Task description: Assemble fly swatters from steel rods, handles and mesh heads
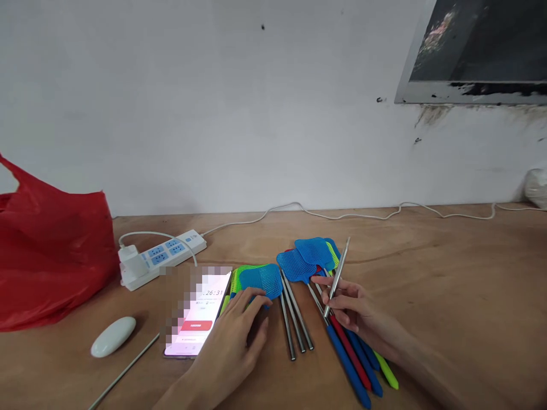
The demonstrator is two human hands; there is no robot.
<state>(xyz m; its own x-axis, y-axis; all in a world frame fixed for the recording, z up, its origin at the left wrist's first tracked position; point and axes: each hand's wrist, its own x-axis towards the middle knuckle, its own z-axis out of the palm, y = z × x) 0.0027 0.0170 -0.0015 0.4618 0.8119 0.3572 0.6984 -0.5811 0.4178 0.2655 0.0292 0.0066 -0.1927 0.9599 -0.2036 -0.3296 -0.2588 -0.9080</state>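
Note:
My right hand pinches a thin silver metal rod, tilted with its narrow end up. Under and beside that hand lie several fly swatters with blue mesh heads and long handles, among them a blue handle, a red handle and a yellow-green handle. My left hand reaches over a pile of loose swatter heads, its bent fingers apart and touching a blue mesh head. A green mesh head shows beneath. Between my hands lie several bare metal rods.
A lit phone lies beside my left hand. Further left are a white mouse, a white power strip with a plug, and a red plastic bag. A white cable runs along the wall at the table's back.

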